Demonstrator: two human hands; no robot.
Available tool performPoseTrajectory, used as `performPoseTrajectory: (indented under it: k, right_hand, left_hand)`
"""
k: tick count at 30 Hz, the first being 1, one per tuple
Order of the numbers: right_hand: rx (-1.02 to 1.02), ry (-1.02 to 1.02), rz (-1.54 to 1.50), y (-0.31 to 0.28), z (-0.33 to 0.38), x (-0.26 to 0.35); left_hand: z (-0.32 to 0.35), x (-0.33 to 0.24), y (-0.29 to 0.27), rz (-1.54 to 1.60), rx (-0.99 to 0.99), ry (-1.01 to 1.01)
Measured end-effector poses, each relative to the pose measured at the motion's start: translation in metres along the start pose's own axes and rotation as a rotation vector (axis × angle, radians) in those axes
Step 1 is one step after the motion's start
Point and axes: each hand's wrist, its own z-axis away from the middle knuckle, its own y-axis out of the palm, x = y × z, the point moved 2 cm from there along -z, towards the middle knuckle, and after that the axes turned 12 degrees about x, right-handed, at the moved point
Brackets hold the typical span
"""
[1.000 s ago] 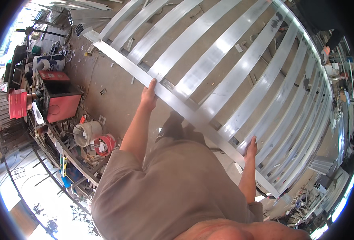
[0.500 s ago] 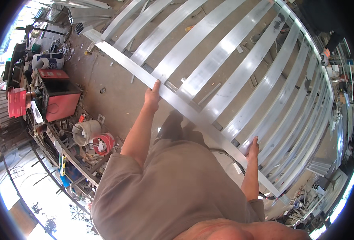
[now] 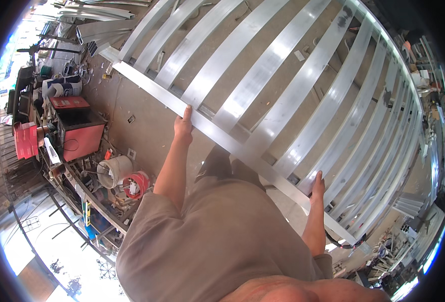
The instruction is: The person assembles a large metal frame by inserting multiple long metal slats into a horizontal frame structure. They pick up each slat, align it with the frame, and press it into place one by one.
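Silver metal frame [image 3: 279,56] spans the head view, top to lower right. Your left hand [image 3: 183,126] grips its near rail [image 3: 222,137] at centre; your right hand [image 3: 317,187] grips that rail right of centre. Red cabinet [image 3: 84,141]: left side.

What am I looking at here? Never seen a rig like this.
No robot: it's a person's two bare hands. The view comes from a wide fisheye camera worn on their head, looking down, so straight edges bend. The left hand and right hand hold the near rail of a large, slatted metal frame. Beneath it, scraps litter the floor. Off left are a red box, a white bucket and a red bucket.
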Motion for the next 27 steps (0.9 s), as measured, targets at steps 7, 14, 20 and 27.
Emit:
performPoseTrajectory:
  k: [7,14,20,27]
  right_hand:
    - [-0.013,-0.004,0.005,0.008,0.006,0.003]
    - [0.079,0.076,0.34,0.026,0.043,0.04]
    - [-0.148,0.122,0.232,0.033,0.064,0.055]
    - [-0.243,-0.01,0.207,0.034,0.085,0.054]
  left_hand:
    - [0.014,-0.01,0.007,-0.535,-0.327,0.094]
    - [0.001,-0.034,0.023,-1.911,-0.209,0.554]
    - [-0.021,-0.036,0.018,-1.978,-0.171,0.554]
    - [-0.033,-0.032,0.013,-2.025,-0.196,0.504]
